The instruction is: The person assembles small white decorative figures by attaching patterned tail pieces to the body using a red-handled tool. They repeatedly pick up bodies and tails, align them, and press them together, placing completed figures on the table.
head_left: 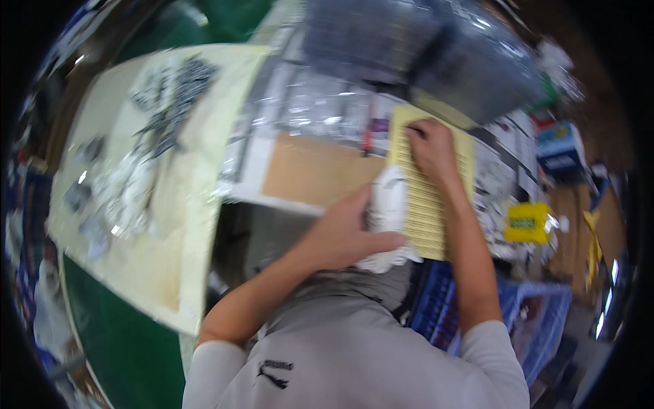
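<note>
My left hand (pixel 347 235) is wrapped round a white, crumpled bundle (pixel 387 208) that looks like soft sheets or film; its exact kind is unclear. The bundle is held against the near left edge of a yellow board (pixel 425 221) marked with close, even rows. Over the upper part of that board is my right hand (pixel 434 146), its fingers curled and pinched together. Whatever sits between those fingertips is too small or blurred to make out. Left of the board lies a flat brown cardboard piece (pixel 317 170).
Dark grey plastic-wrapped stacks (pixel 470 65) stand at the far side. On the left, a pale board (pixel 194 238) bears grey and white strands. A yellow packet (pixel 528 223) and a blue-and-white box (pixel 561 150) lie to the right. Near my right arm is a blue crate (pixel 434 307).
</note>
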Demonstrator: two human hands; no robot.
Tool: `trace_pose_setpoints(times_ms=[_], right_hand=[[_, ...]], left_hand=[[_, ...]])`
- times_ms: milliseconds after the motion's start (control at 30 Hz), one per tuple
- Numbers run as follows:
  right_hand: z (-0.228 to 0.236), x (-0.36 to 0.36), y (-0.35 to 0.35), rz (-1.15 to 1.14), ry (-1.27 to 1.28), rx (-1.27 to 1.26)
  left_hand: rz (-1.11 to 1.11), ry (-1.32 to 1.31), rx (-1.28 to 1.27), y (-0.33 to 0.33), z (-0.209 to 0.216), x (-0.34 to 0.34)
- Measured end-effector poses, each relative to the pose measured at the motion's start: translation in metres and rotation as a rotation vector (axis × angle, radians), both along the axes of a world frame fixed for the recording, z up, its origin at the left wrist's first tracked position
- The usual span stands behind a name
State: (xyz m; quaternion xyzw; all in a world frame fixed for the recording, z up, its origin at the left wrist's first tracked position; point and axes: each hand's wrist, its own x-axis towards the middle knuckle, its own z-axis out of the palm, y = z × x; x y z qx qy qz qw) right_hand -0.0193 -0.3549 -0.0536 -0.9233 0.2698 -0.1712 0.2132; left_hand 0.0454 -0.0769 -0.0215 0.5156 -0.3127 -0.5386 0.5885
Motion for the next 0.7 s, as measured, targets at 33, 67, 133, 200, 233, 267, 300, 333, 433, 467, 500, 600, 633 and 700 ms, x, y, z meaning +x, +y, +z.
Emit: trace_pose_setpoints(times_ms=[33, 67, 133, 200, 233, 267, 300, 333, 433, 467, 500, 600, 633, 700], right_hand=[[0.001, 0.0, 0.0, 0.025, 0.003, -0.02], [0.001, 0.0, 0.002, 0.043, -0.032, 0.009], [0.004, 0.0, 0.006, 0.038, -0.027, 0.008], [0.007, -0.001, 0.012, 0.021, -0.042, -0.035], [0.009, -0.001, 0.014, -0.007, -0.043, -0.037], [0.009, -0.001, 0.017, -0.009, -0.059, -0.079], [0.01, -0.001, 0.017, -0.003, -0.047, -0.091], [0.011, -0.002, 0.018, 0.0, -0.022, -0.09], [0.007, -0.001, 0.015, -0.004, -0.017, -0.048], [0.005, -0.001, 0.013, -0.024, -0.032, -0.033], [0.002, 0.0, 0.012, -0.049, -0.033, 0.052], [-0.006, 0.001, 0.008, -0.078, -0.007, 0.023], [-0.007, -0.001, 0.008, -0.071, -0.025, -0.012], [-0.005, -0.004, 0.012, -0.036, -0.088, -0.153]], left_hand=[[0.021, 0.027, -0.028, -0.009, -0.003, -0.001], [0.024, -0.126, 0.002, -0.008, -0.005, 0.0], [0.051, -0.094, 0.007, -0.013, -0.007, 0.001], [0.081, -0.133, 0.007, -0.013, -0.007, 0.002], [0.076, -0.147, 0.03, -0.012, -0.006, 0.002], [0.082, -0.174, 0.027, -0.011, -0.004, 0.002], [0.083, -0.199, 0.022, -0.01, -0.002, 0.002], [0.079, -0.219, 0.016, -0.009, -0.001, 0.001], [0.106, -0.236, -0.025, -0.008, 0.001, -0.003], [0.089, -0.291, 0.03, -0.009, 0.0, -0.003], [0.059, -0.341, 0.08, -0.01, -0.001, -0.004], [0.034, -0.268, 0.002, -0.014, -0.007, -0.002], [0.023, -0.091, 0.001, -0.015, -0.007, -0.003], [0.058, -0.102, -0.019, -0.017, -0.006, -0.003]])
